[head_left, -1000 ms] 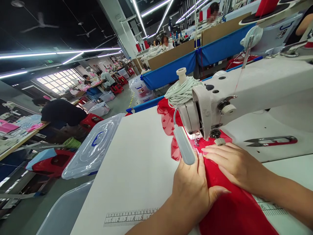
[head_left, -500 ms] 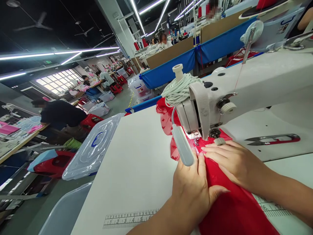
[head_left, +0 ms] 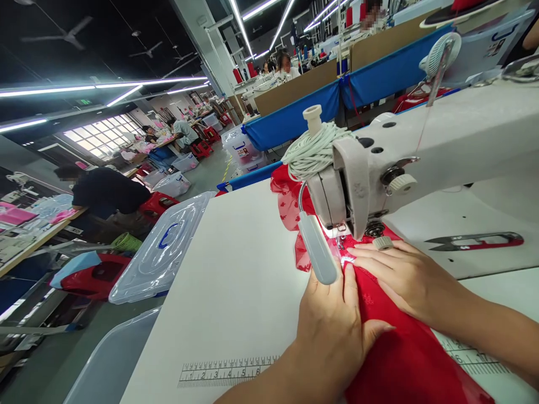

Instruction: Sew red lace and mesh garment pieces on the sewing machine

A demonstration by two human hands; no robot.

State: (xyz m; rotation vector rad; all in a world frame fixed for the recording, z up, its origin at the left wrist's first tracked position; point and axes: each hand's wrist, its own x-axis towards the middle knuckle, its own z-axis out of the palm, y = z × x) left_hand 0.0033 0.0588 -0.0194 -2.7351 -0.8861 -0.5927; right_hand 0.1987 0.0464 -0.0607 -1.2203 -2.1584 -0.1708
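Red fabric with a small floral pattern runs under the presser foot of a white sewing machine. My left hand lies on its left side, fingers stretched toward the foot and thumb spread across the cloth. Part of its fingers is hidden behind a grey clip-on lamp. My right hand rests flat on the fabric's right side, fingertips close to the needle area. A small whitish patch shows on the cloth between the fingertips. Beyond the foot, sheer red fabric spreads over the tabletop.
Thread snips lie on the machine bed at right. A pale cord bundle hangs on the machine head. Printed ruler markings run along the white table. Lidded plastic bins stand at left. Several people work in the background.
The view has shifted slightly, so the machine appears a little farther right. The fabric has crept a little toward the needle, with both hands still resting on it.
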